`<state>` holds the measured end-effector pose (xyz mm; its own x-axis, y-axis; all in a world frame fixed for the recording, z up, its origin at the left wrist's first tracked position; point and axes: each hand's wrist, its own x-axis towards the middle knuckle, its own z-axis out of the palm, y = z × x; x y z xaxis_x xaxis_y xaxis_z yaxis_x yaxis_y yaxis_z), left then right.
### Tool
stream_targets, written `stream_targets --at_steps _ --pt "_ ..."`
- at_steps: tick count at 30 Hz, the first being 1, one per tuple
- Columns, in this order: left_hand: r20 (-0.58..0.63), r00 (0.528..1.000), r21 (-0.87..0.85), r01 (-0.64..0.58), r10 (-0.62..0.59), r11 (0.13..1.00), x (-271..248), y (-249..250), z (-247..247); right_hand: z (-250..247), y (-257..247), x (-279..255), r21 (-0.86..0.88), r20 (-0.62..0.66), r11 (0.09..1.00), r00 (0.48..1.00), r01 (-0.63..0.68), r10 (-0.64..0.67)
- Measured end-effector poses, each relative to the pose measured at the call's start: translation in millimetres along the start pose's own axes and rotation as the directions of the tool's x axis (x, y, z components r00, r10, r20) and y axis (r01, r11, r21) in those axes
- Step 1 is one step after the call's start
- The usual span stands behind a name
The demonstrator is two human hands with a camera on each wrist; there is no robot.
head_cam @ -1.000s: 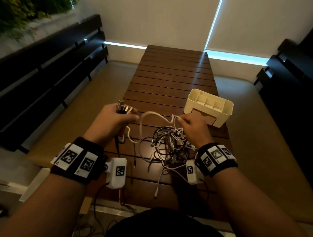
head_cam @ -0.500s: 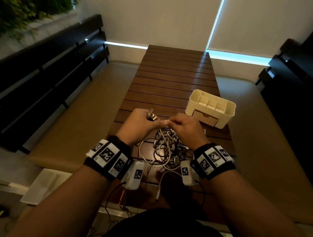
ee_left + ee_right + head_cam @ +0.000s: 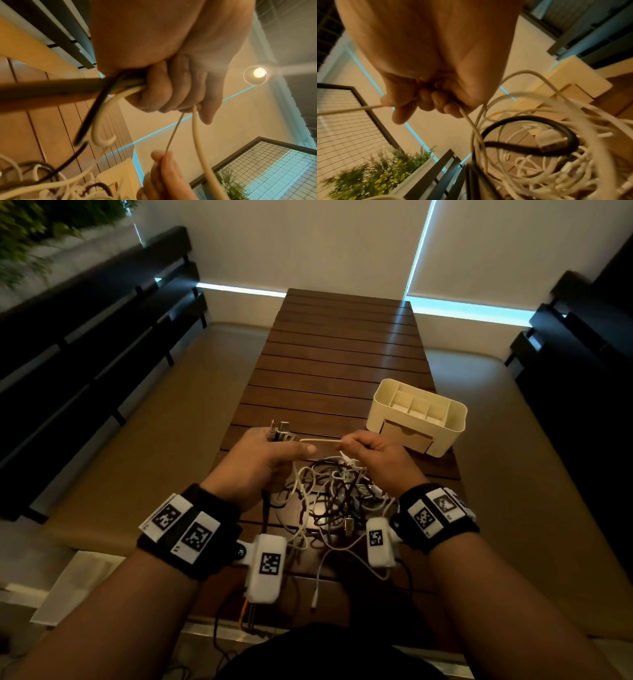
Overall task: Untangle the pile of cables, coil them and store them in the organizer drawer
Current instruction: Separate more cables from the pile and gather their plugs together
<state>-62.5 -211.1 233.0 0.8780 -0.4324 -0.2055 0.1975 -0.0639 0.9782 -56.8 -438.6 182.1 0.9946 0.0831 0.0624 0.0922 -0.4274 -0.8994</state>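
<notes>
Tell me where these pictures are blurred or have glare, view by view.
Head view: dim room, plant at top left smeared, bright glare strip under the blinds. Left wrist view: lamp flares with a halo; dark cable motion-blurred. Right wrist view: cable pile streaked with motion blur, right hand soft.

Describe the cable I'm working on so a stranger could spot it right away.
On the slatted wooden table, above the cable pile, the left hand and right hand grip one white cable. It alone stretches taut between the hands; the others lie tangled below.
</notes>
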Motion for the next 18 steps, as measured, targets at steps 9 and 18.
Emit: stream_targets --at_steps 9,18 --pt "-0.116 0.993 0.028 0.03 -0.027 0.999 -11.9 1.2 -36.4 -11.5 35.0 6.4 -0.014 -0.138 0.986 0.977 -0.167 0.163" --pt "-0.167 0.985 0.006 -0.043 0.043 0.999 -14.8 8.6 -41.9 -5.0 25.6 4.7 -0.178 -0.353 0.966 0.928 -0.188 0.116"
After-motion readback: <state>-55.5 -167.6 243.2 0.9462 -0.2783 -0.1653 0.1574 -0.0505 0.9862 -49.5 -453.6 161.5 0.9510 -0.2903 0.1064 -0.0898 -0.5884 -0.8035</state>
